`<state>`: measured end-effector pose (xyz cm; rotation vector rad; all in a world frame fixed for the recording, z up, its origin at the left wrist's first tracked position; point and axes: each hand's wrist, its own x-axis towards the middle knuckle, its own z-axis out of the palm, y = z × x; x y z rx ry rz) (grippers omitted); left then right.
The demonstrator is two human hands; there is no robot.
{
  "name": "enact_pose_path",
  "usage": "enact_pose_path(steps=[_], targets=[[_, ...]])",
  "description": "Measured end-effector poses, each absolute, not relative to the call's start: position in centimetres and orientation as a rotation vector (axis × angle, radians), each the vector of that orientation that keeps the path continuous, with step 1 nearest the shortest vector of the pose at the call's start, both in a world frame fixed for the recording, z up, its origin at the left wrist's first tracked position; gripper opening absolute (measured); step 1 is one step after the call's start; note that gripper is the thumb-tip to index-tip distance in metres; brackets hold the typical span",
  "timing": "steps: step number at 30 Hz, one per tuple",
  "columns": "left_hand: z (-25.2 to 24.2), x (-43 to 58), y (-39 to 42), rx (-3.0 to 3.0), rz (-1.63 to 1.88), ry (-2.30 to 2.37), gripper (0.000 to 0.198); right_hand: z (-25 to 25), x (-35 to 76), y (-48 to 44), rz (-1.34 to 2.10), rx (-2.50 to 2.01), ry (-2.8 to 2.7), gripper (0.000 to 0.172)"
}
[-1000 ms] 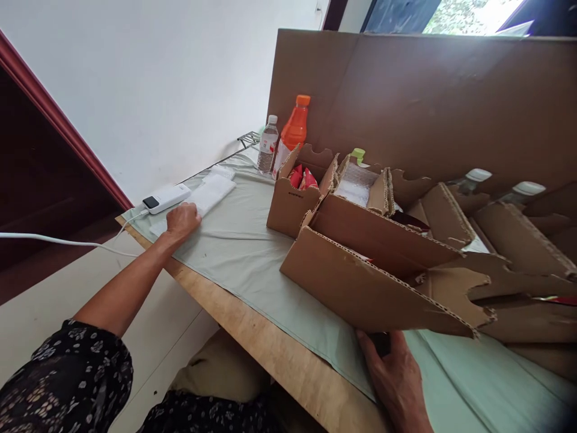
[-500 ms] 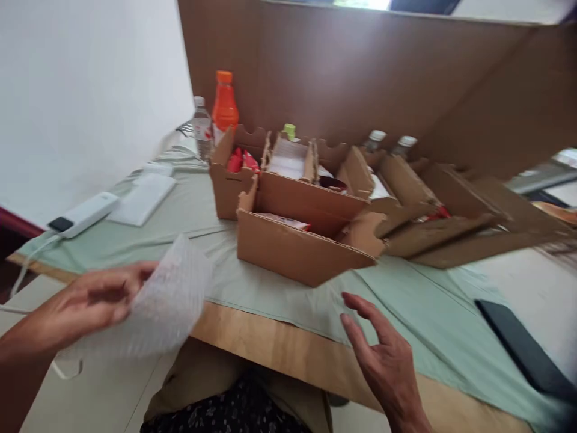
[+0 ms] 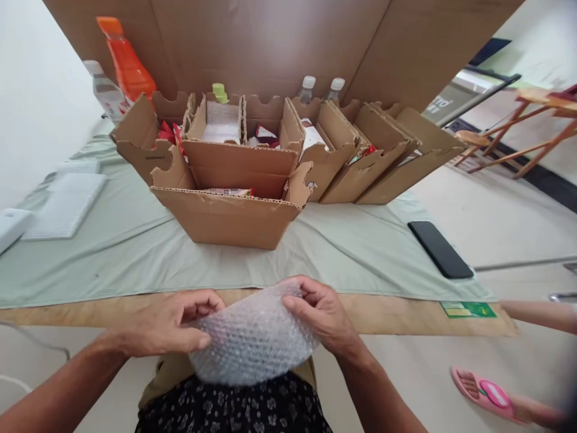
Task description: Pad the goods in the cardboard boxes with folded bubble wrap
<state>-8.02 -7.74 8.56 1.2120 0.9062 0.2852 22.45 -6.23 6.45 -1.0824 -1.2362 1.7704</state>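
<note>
A clear bubble wrap piece [image 3: 256, 343], perhaps a bag, is stretched between both hands over my lap, in front of the table edge. My left hand [image 3: 164, 322] has its thumb and fingers closed on the wrap's left end. At the upper right corner, my right hand [image 3: 321, 313] pinches the wrap between thumb and fingers. Beyond the hands stands an open cardboard box [image 3: 225, 219] with a packet [image 3: 228, 192] inside, apart from the wrap.
More open cardboard boxes [image 3: 338, 174] line the back, with bottles [image 3: 128, 69] behind them. White flat sheets [image 3: 67, 204] lie at left, a black phone [image 3: 439, 249] at right on the green cloth [image 3: 126, 252]. Another person's foot in a pink slipper [image 3: 484, 391] is at lower right.
The bubble wrap has come from the left to the middle, in front of my body. My right hand, empty and apart before, now grips it too. The view has turned right.
</note>
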Motion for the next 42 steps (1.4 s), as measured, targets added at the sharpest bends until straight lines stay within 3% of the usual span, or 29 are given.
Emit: enact_pose_path(steps=[3,6,10,13,16,25,33,37,39,42], targets=[[8.4,-7.4,-6.9,1.369,0.292,1.167,0.032,6.4,24.0,-4.4,1.496,-1.204,-1.382,0.027],[8.0,-7.1,-5.4,1.564,0.514,1.496,0.044,5.4,25.3,-1.6,1.122,-1.366,-1.615,0.028],[7.3,-8.9,-4.1,1.524,0.798,1.933,0.047,3.6,27.2,1.7,0.638,-1.453,-1.807,0.054],[6.6,-10.1,-2.7,1.336,1.097,2.030,0.055,3.0,27.1,3.0,0.627,-1.381,-1.914,0.069],[5.9,-9.8,-0.6,1.281,1.325,1.839,0.068,3.4,25.3,4.1,0.711,-1.285,-2.031,0.078],[3.8,-7.4,-0.1,1.261,1.338,1.725,0.051,4.2,21.0,7.4,0.691,-1.204,-2.103,0.040],[3.1,-8.7,-0.7,1.404,1.358,1.789,0.061,4.5,22.5,7.2,0.749,-1.230,-2.033,0.052],[3.3,-8.2,-4.7,1.662,1.372,1.989,0.075,4.8,25.4,3.9,0.560,-1.298,-2.013,0.035],[3.7,-7.0,-6.6,1.937,1.249,1.930,0.060,5.0,25.2,2.1,0.489,-1.258,-2.092,0.027],[4.0,-4.9,-7.8,2.284,0.979,1.657,0.034,4.9,22.5,0.2,0.522,-1.113,-2.330,0.029]])
